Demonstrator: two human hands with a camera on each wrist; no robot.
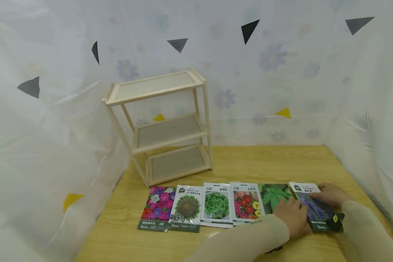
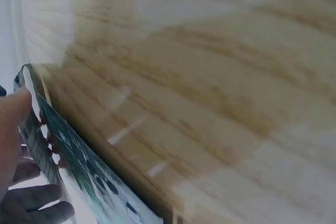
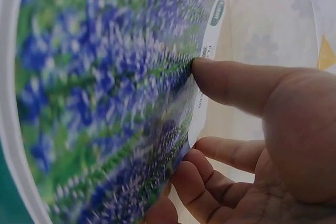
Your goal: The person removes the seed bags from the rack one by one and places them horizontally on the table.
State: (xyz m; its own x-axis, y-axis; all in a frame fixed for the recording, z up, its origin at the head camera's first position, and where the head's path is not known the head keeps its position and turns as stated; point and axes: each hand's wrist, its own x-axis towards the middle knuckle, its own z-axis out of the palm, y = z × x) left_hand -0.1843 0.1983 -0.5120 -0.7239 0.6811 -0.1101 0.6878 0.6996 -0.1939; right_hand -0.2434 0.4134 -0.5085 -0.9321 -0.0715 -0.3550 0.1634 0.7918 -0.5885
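Observation:
My right hand (image 1: 335,194) grips the right edge of a seed packet with purple-blue flower spikes (image 1: 309,207). In the right wrist view the thumb (image 3: 231,82) presses on its picture face and the other fingers curl behind the edge. My left hand (image 1: 291,216) is on the right side of a green-leaf seed packet (image 1: 273,193), covering its lower part. The left wrist view has the thumb (image 2: 13,108) at a packet's edge with fingers bent beside it. Leftward in the row lie packets with red and yellow flowers (image 1: 247,203), green leaves (image 1: 217,205) and a round spiky head (image 1: 186,208).
A packet with pink and purple flowers (image 1: 160,203) ends the row at the left. Behind the row stands a three-tier wooden shelf (image 1: 170,142) on the wood-grain table (image 1: 265,160). A patterned plastic sheet (image 1: 222,72) hangs around the table.

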